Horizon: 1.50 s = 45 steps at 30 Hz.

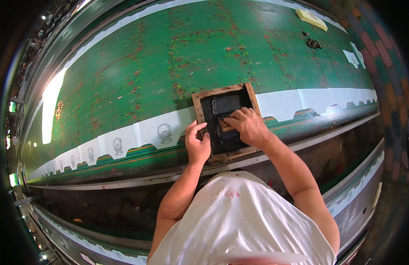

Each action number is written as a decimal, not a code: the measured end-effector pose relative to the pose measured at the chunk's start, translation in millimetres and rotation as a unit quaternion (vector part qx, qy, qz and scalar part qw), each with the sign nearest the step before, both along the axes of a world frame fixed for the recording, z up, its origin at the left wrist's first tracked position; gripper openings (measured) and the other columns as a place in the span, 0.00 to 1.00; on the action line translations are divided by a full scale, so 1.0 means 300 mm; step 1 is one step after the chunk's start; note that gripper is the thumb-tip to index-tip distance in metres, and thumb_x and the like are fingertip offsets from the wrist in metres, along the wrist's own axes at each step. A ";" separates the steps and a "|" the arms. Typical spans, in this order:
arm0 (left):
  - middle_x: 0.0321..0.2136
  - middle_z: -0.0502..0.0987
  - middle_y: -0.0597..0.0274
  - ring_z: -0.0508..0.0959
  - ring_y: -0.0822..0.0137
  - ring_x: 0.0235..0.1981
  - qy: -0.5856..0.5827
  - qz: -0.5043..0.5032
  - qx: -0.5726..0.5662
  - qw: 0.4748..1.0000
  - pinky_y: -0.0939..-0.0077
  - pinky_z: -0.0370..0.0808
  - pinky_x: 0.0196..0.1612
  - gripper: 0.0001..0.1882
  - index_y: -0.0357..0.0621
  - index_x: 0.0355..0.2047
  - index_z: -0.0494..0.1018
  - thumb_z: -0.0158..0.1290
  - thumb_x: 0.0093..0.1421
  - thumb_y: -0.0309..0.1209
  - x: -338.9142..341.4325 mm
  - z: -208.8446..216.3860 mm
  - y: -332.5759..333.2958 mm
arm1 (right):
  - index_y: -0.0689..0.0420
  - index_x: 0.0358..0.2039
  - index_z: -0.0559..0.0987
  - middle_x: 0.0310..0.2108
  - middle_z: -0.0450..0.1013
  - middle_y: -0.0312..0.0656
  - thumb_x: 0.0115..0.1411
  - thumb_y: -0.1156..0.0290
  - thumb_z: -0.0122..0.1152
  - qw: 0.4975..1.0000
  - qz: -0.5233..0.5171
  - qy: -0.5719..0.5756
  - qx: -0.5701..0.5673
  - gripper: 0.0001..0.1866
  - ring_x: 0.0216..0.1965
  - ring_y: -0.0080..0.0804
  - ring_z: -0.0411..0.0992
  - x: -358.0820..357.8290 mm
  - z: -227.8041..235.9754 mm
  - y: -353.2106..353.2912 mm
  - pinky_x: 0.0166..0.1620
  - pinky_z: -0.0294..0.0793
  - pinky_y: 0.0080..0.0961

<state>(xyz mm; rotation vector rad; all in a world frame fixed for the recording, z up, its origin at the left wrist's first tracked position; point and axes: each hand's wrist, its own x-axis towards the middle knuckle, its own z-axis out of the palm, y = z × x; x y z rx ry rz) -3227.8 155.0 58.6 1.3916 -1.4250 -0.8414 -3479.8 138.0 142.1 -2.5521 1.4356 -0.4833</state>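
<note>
Nearest, a white shirt (233, 207) with red stains is filling the lower middle, and a pale rail (125, 182) is running along the table's near edge. Just past it, a wooden frame (220, 90) with a dark inner face is sitting across the row of white sheets. The left hand (198, 143) is resting at the frame's left side, fingers loosely curved and thumb apart; whether it is gripping the wood I cannot tell. The right hand (251, 126) is closing its fingers over a small wooden block (225, 126) inside the frame, leaving no gap that shows.

The block is looking light and stiff, probably slick with the dark, wet-looking coating; its upper edge is offering the best hold. The frame is likely rigid but its inner face delicate, so its side rails are the place to take hold.

To the left, printed sheets (151, 137) are lying in line; to the right, blank sheets (279, 104). Beyond, the speckled green table (147, 66) is stretching toward a dark rag (313, 43) and a folded yellow cloth (311, 20).
</note>
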 end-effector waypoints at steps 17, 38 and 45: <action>0.71 0.75 0.45 0.78 0.49 0.71 0.107 0.014 0.011 0.994 0.58 0.77 0.71 0.24 0.40 0.60 0.83 0.64 0.64 0.14 -0.042 -0.020 0.042 | 0.55 0.63 0.88 0.62 0.81 0.46 0.59 0.73 0.77 0.991 -0.016 -0.032 0.127 0.29 0.65 0.51 0.76 0.022 0.096 0.351 0.70 0.75 0.51; 0.74 0.74 0.36 0.75 0.40 0.73 -0.007 -0.002 -0.140 0.990 0.50 0.70 0.77 0.22 0.42 0.49 0.86 0.61 0.54 0.13 -0.530 0.033 0.075 | 0.59 0.62 0.87 0.69 0.80 0.52 0.70 0.72 0.76 0.910 -0.235 -0.341 0.010 0.21 0.73 0.55 0.73 -0.610 -0.089 0.503 0.75 0.70 0.50; 0.73 0.76 0.35 0.76 0.41 0.73 0.008 0.003 -0.127 0.992 0.52 0.70 0.77 0.23 0.43 0.48 0.86 0.60 0.52 0.12 -0.852 0.005 0.102 | 0.61 0.60 0.87 0.67 0.80 0.55 0.65 0.80 0.75 0.917 -0.232 -0.325 0.005 0.22 0.70 0.58 0.75 -0.939 -0.084 0.509 0.72 0.76 0.52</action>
